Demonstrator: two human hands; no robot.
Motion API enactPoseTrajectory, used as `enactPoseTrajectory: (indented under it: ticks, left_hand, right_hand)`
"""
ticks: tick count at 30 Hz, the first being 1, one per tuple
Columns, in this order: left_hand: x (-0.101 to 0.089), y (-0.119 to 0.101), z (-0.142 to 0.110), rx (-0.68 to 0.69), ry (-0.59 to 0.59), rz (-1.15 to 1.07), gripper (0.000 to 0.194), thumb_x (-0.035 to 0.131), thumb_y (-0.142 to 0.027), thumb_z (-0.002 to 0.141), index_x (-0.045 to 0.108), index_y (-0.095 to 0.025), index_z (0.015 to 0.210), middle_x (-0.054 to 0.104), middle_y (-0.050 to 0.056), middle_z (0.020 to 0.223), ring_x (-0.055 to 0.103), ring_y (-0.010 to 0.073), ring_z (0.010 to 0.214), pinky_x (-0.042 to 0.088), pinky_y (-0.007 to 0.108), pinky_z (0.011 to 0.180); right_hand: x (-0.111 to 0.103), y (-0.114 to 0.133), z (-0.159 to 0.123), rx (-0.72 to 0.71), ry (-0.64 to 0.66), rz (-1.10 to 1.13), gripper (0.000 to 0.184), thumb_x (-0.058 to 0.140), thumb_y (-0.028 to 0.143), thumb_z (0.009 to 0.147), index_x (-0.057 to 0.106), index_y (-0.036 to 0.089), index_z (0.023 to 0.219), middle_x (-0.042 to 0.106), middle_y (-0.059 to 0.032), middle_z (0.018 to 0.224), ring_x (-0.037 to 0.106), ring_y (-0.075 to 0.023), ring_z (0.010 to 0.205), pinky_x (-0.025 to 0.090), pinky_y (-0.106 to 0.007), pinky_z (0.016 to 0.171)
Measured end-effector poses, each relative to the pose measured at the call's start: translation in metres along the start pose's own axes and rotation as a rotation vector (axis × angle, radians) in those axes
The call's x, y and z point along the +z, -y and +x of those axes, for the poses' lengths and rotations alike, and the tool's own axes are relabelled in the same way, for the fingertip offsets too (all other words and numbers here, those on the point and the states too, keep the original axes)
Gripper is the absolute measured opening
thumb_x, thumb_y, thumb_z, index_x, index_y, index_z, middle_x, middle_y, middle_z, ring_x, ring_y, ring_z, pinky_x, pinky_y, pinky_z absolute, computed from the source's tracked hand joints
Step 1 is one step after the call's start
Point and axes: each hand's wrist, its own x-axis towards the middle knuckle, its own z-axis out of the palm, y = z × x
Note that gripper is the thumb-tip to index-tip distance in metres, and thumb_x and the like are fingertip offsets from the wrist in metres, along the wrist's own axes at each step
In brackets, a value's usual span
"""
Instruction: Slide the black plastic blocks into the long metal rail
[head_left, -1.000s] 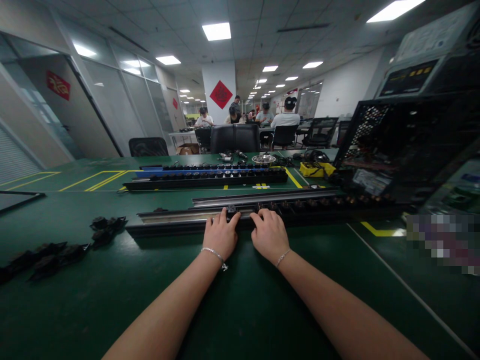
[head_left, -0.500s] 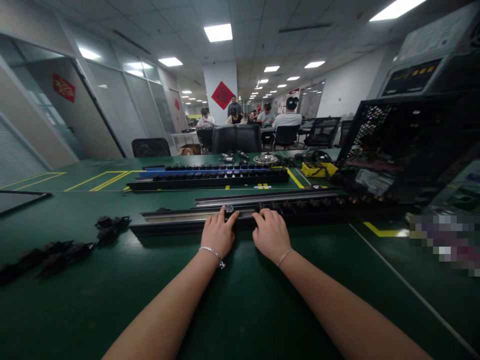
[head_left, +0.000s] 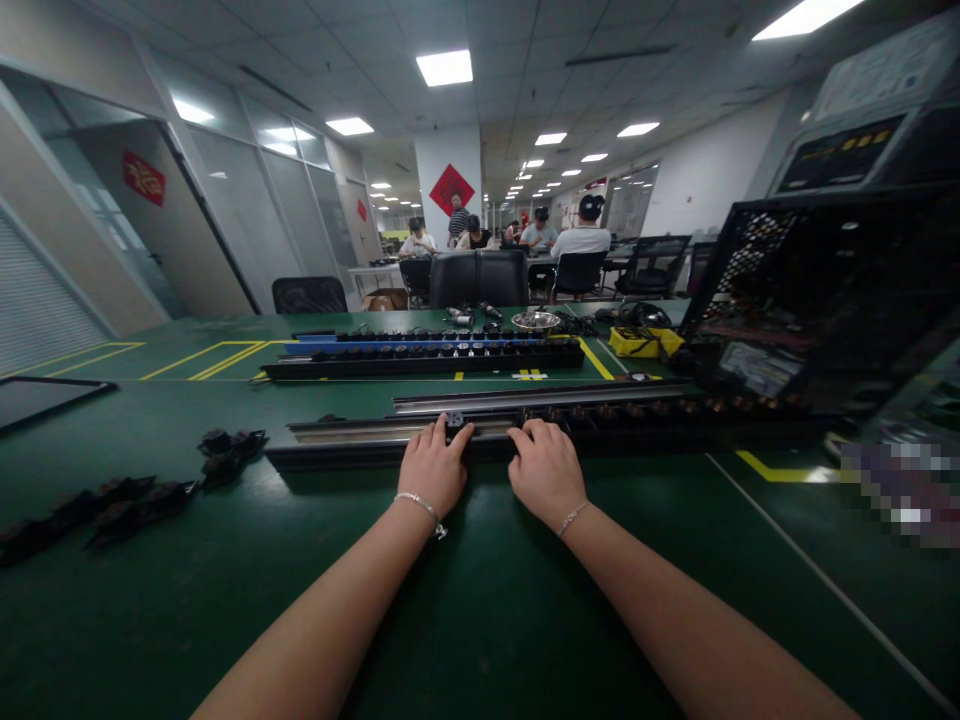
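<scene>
Green tabletop [head_left: 480, 620]: cut off below.
Black perforated metal computer case [head_left: 840, 300]: murky inside.
Small round black part [head_left: 455, 420]: on long black metal rail [head_left: 322, 459], between thumb and forefinger of left hand [head_left: 433, 472].
Left hand pose: palm down, fingers bent; gripping or merely touching, impossible to tell.
Right hand [head_left: 547, 472]: palm down, curled at the rail, fingertips partly hidden; grip unclear.

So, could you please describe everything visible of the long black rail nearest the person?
The long black rail lies left to right on the green table. A shiny, metal-looking strip runs along its left part; dark parts sit in a row towards its right, where the end is too dark to tell. The left grip is at a small black part on it; the right grip rests on its near edge.
</scene>
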Motion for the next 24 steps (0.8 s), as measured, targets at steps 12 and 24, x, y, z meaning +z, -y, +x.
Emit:
enactPoseTrajectory:
  ticks: [12, 24]
  left_hand:
    - [-0.002, 0.012, -0.004, 0.015, 0.021, 0.024, 0.061, 0.052, -0.024, 0.079, 0.036, -0.031, 0.137, 0.038, 0.010, 0.143, 0.041, 0.0265, 0.126, 0.032, 0.040, 0.101]
    - [0.002, 0.026, -0.008, -0.011, -0.044, 0.043, 0.052, 0.048, -0.031, 0.083, 0.041, -0.031, 0.135, 0.044, 0.011, 0.140, 0.042, 0.0268, 0.126, 0.032, 0.041, 0.102]
  right_hand:
    - [0.001, -0.001, 0.000, 0.006, -0.021, 0.007, 0.033, 0.048, 0.018, 0.078, 0.063, 0.021, 0.108, 0.057, -0.0086, 0.101, 0.045, -0.0218, 0.094, 0.034, -0.034, 0.085]
    - [0.002, -0.002, 0.000, 0.005, -0.023, 0.032, 0.032, 0.048, 0.018, 0.079, 0.063, 0.021, 0.107, 0.057, -0.0075, 0.100, 0.045, -0.0212, 0.092, 0.035, -0.033, 0.083]
